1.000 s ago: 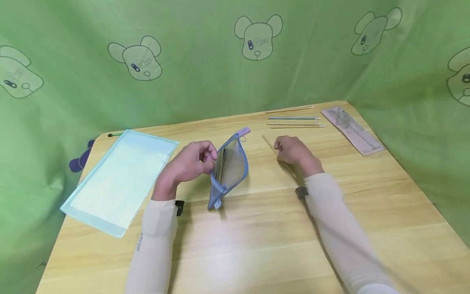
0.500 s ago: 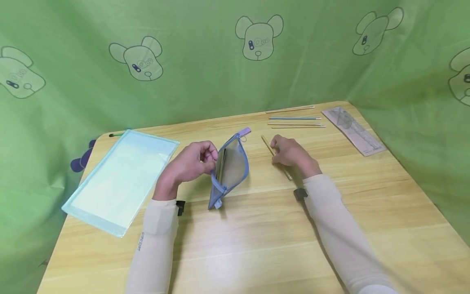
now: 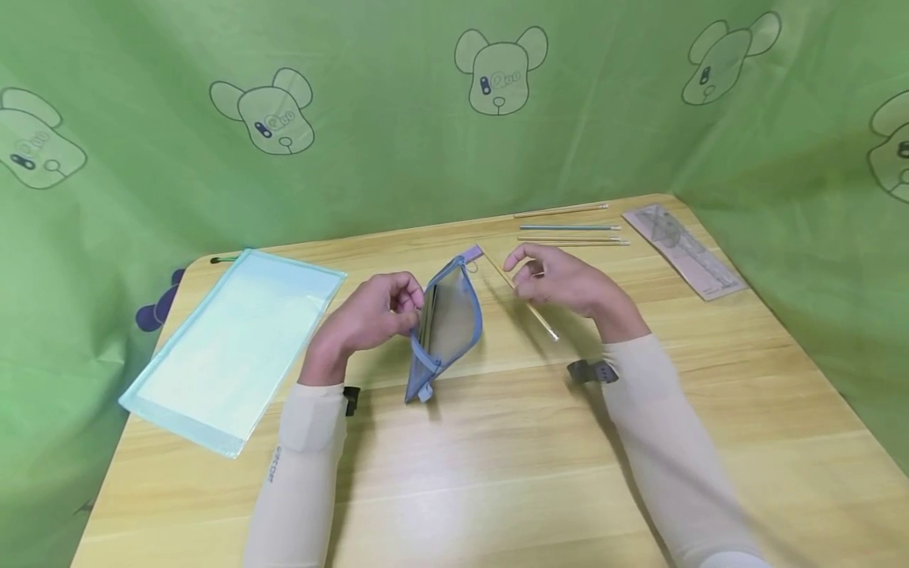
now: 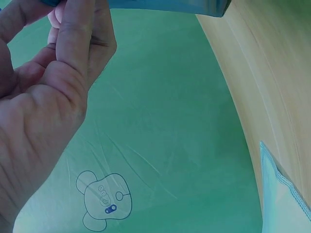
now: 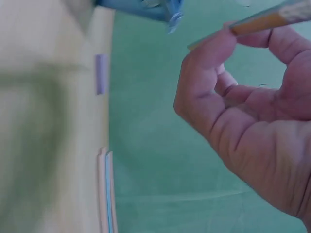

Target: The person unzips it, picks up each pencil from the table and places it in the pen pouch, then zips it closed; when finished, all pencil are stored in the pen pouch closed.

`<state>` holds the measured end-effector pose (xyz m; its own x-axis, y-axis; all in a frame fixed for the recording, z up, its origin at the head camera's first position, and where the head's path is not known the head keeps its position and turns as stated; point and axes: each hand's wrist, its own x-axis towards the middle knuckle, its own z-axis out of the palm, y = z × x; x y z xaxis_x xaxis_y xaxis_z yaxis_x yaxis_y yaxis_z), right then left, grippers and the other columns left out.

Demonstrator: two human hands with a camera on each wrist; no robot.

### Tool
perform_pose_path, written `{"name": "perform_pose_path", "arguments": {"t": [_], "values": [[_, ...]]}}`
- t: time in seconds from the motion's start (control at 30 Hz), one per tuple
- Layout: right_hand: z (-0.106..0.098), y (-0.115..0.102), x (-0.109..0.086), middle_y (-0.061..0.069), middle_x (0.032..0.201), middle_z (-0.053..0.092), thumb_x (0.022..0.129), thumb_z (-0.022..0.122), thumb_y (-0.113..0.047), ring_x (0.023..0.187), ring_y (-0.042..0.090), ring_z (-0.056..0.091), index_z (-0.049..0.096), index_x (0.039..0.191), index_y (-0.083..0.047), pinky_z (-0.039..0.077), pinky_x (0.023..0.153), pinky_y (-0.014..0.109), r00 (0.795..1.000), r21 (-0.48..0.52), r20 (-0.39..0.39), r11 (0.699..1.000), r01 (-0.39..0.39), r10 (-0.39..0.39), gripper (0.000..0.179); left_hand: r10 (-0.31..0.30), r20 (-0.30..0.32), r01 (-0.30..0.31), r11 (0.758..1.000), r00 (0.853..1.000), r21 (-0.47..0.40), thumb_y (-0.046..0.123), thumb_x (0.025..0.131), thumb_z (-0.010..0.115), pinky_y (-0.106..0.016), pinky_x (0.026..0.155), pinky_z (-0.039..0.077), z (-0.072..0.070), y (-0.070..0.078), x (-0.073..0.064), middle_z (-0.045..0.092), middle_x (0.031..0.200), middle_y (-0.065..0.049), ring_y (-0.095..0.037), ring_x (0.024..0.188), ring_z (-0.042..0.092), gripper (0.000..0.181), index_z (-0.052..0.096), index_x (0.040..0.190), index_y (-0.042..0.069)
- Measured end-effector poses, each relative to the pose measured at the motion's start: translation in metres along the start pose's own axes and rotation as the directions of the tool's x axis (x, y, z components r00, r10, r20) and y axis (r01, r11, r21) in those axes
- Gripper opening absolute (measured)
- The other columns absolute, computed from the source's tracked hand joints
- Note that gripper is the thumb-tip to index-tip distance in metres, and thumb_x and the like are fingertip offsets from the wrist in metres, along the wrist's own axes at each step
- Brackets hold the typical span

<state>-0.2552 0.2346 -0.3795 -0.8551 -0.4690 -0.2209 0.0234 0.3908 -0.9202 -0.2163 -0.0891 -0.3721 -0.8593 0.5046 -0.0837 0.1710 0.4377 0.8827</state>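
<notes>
My left hand pinches the left rim of a blue mesh zip pencil case. The case stands with its mouth spread wide, and thin dark and light sticks show along its inner left side. To the right of it, my right hand pinches a yellow pencil between thumb and fingertips. The pencil slants above the table, its eraser end toward me and its far end near a small purple block behind the case. In the right wrist view, the pencil lies across the fingertips.
Several pencils lie in rows at the back of the table. A pink ruler set in clear packaging lies at the right edge. On the left rests a light blue zip folder, with a green-handled brush behind it. Green curtain surrounds the table.
My right hand has lifted the pencil off the table, shifting its far end left toward the pencil case. The left hand keeps holding the case's rim almost unmoved.
</notes>
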Motion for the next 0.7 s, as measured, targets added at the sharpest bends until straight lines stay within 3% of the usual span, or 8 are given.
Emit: {"name": "perform_pose_path", "arguments": {"t": [0.2, 0.33, 0.57, 0.7], "values": [[0.003, -0.015, -0.010, 0.003, 0.091, 0.055, 0.083, 0.056, 0.008, 0.081, 0.014, 0.054, 0.050, 0.126, 0.007, 0.050, 0.072, 0.026, 0.994, 0.032, 0.094, 0.999, 0.043, -0.046, 0.043, -0.018, -0.005, 0.018, 1.000, 1.000, -0.010, -0.008, 0.090, 0.061, -0.046, 0.083, 0.062, 0.003, 0.003, 0.000, 0.057, 0.086, -0.003, -0.019, 0.080, 0.059, 0.016, 0.063, 0.104, 0.000], [0.010, -0.017, -0.009, 0.001, 0.083, 0.053, 0.084, 0.055, 0.008, 0.077, 0.014, 0.052, 0.051, 0.123, 0.008, 0.047, 0.068, 0.025, 0.988, 0.021, 0.147, 0.998, 0.051, -0.054, 0.040, -0.013, -0.005, 0.013, 1.000, 1.000, -0.006, -0.009, 0.090, 0.060, -0.043, 0.081, 0.063, 0.006, 0.004, 0.001, 0.058, 0.086, -0.004, -0.019, 0.080, 0.059, 0.017, 0.064, 0.104, -0.001], [0.024, -0.017, -0.001, 0.000, 0.080, 0.052, 0.084, 0.056, 0.007, 0.071, 0.014, 0.051, 0.052, 0.121, 0.005, 0.046, 0.066, 0.024, 0.992, 0.019, 0.129, 1.000, -0.014, 0.011, 0.037, 0.025, 0.027, -0.025, 1.000, 0.999, 0.014, -0.007, 0.091, 0.060, -0.030, 0.073, 0.058, 0.015, 0.006, 0.006, 0.059, 0.085, -0.004, -0.018, 0.078, 0.059, 0.014, 0.064, 0.102, 0.001], [0.026, -0.020, -0.005, 0.002, 0.081, 0.052, 0.081, 0.055, 0.006, 0.071, 0.015, 0.052, 0.054, 0.117, 0.004, 0.048, 0.066, 0.024, 0.993, -0.017, 0.117, 1.000, -0.016, 0.018, 0.035, 0.008, 0.010, -0.008, 1.000, 1.000, 0.015, -0.007, 0.091, 0.060, -0.037, 0.076, 0.062, 0.017, 0.006, 0.006, 0.059, 0.085, -0.005, -0.019, 0.077, 0.061, 0.015, 0.065, 0.102, 0.002]]}}
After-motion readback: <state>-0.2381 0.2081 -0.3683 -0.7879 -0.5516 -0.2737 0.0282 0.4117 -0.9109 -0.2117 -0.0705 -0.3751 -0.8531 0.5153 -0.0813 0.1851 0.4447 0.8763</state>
